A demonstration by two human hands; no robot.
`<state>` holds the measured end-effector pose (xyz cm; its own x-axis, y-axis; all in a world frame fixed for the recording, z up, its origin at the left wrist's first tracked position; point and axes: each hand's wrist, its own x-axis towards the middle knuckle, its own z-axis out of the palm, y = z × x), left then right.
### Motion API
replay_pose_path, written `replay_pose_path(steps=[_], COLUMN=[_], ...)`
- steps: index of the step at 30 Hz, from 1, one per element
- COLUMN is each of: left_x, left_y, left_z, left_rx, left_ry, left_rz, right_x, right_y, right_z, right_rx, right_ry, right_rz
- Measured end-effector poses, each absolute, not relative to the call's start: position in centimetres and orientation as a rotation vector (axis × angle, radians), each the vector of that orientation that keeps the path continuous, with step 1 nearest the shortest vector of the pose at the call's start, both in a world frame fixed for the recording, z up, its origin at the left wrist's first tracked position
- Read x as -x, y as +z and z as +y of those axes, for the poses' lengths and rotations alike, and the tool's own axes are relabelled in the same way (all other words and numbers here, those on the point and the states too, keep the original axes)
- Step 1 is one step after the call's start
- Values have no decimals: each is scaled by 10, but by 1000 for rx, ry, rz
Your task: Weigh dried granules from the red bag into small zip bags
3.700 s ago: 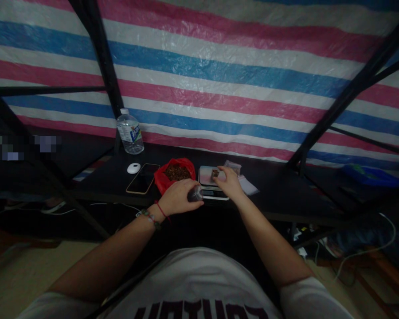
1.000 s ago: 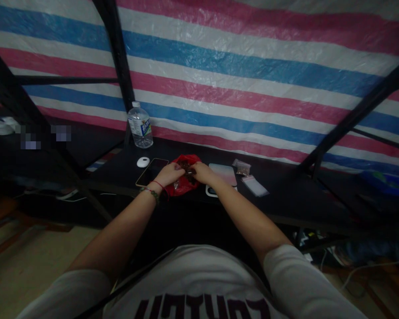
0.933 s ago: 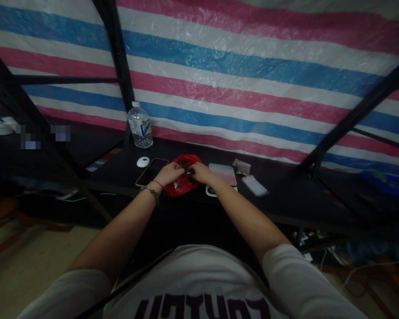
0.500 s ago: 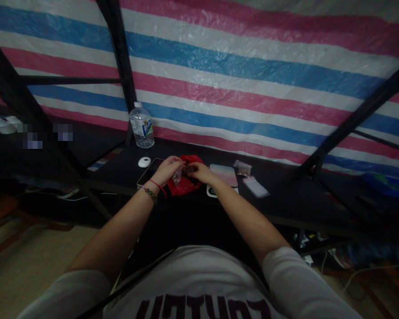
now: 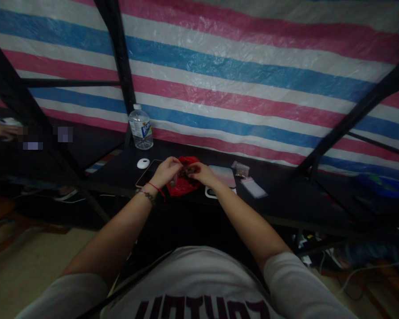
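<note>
Red plastic made up the crumpled bag [image 5: 180,190], which sat open near the front edge of the black tabletop [image 5: 286,195] with loose dark brown pieces [image 5: 186,172] inside. Over its left side, the left hand [image 5: 167,172] pinched a small clear pouch [image 5: 173,181]. The right hand [image 5: 202,173] bent its fingers down among the pieces; whether they gripped any, I could not tell. Just right of the crumpled bag lay a digital scale [image 5: 225,176], partly hidden by the right arm, then a filled zip bag [image 5: 242,170] and flat white zip bags [image 5: 254,188]. A smartphone [image 5: 145,176] lay partly behind the left hand, and a labelled clear bottle [image 5: 141,131] stood upright farther back.
</note>
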<state>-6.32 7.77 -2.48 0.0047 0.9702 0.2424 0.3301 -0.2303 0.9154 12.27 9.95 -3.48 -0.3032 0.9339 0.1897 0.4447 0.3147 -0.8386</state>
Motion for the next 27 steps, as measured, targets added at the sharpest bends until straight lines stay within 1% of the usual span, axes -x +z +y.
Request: replay_pose_path(steps=[2, 6, 9, 11, 14, 18, 27], left_x=[65, 62, 60, 60, 59, 55, 54], left_y=[-27, -32, -37, -40, -40, -43, -44], left_z=[79, 83, 88, 91, 95, 95, 97], left_rx=[-1722, -1850, -1804, -1731, -1645, -1552, -1299], left_ry=[1132, 953, 940, 977, 1021, 1055, 1251], left_rz=[1448, 1535, 1593, 1578, 1493, 1405, 1195], right_x=[-126, -130, -125, -120, -110, -104, -110], right_y=[-33, -28, -26, -27, -30, -35, -49], right_z=[101, 104, 106, 108, 114, 122, 127], right_rx=[1304, 1453, 1432, 1399, 1377, 1366, 1292], right_ry=[817, 537, 371, 340, 373, 508, 725], right_rz=[-2010, -2299, -2417, -2466, -2538, -2560, -2264])
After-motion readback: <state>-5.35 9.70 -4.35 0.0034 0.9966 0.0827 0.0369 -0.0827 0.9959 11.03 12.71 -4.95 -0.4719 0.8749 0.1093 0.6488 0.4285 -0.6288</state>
